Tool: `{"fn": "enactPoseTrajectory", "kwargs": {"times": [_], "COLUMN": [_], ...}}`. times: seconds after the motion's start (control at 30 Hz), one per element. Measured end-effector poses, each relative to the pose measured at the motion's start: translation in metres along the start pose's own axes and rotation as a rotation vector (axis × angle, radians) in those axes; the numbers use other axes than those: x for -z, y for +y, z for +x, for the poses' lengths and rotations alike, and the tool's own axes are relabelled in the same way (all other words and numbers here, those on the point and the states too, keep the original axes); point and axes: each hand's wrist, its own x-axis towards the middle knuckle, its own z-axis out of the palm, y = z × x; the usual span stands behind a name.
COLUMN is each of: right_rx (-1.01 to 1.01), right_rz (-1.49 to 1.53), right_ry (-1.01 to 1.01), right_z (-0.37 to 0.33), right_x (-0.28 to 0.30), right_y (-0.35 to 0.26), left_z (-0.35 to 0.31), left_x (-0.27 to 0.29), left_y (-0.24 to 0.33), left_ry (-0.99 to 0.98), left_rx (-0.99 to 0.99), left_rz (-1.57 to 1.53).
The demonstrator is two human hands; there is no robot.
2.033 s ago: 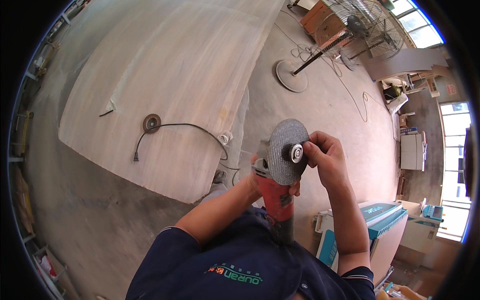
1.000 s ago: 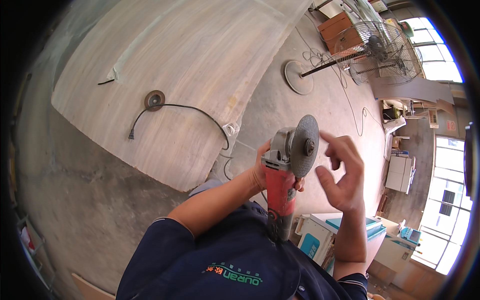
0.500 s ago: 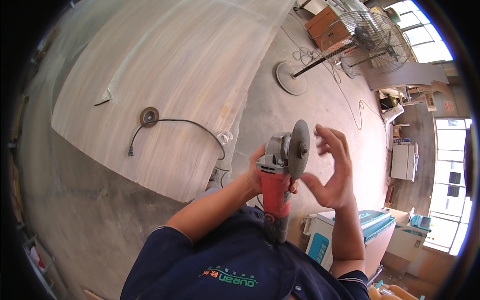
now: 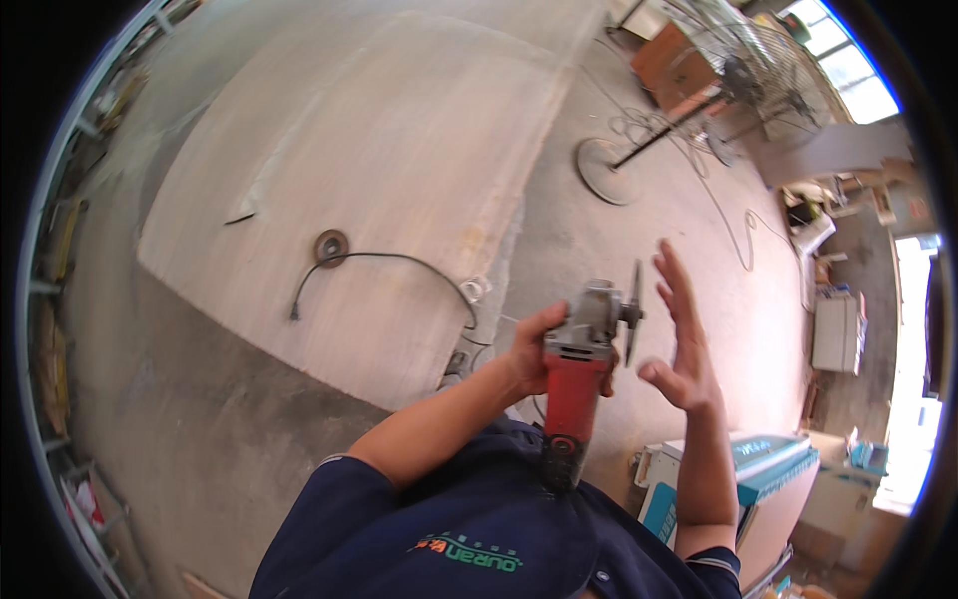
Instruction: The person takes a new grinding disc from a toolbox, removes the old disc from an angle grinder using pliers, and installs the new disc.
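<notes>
An angle grinder (image 4: 574, 397) with a red body, grey metal head and black rear end stands upright in front of my chest. My left hand (image 4: 536, 354) is wrapped around it just below the head, some fingers hidden behind. The thin dark disc (image 4: 635, 317) on the head's right side shows nearly edge-on. Beside the disc, apart from it, my right hand (image 4: 687, 349) is open with fingers stretched upward and thumb out, holding nothing. A black power cord (image 4: 399, 260) with a plug lies on a large pale board, crossing a brown round grinding wheel (image 4: 331, 240).
The large pale, wood-grained board (image 4: 399, 150) covers much of the floor to the left. A standing fan with a round base (image 4: 604, 172) is at the far right, loose cables beside it. Boxes (image 4: 773, 464) stand close at my right, and windows (image 4: 913, 369) line the right wall.
The grinder has turned, so its disc now appears nearly edge-on. My right hand's fingers have straightened from a curl. The whole view has shifted, with the board and fan lower and further right.
</notes>
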Motion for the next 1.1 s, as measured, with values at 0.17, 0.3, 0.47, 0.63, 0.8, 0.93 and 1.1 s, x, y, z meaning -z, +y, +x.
{"fn": "enactPoseTrajectory", "kwargs": {"times": [0.17,0.3,0.47,0.63,0.8,0.93,1.1], "right_rx": [-0.058,-0.47,0.024,0.121,0.111,0.505,0.314], "right_rz": [0.163,0.205,0.094,0.01,0.065,-0.083,0.089], "right_ry": [-0.007,-0.091,0.006,0.214,0.267,0.343,0.401], "right_z": [-0.005,-0.007,-0.006,-0.004,0.0,0.011,0.009], "right_x": [-0.007,0.01,-0.004,-0.024,-0.035,-0.048,-0.052], "right_y": [-0.004,0.015,-0.004,0.017,0.017,0.012,0.019], "left_z": [0.005,0.008,0.008,0.015,0.011,0.011,0.005], "left_x": [-0.023,-0.023,-0.035,-0.041,-0.033,-0.043,-0.044], "left_y": [-0.003,-0.006,-0.002,-0.004,-0.003,0.0,0.002], "left_ry": [0.096,0.185,0.298,0.3,0.26,0.384,0.277], "left_rx": [-0.002,0.003,0.007,0.037,0.018,-0.021,0.017], "left_rz": [0.077,0.106,0.132,0.156,0.165,0.069,0.137]}}
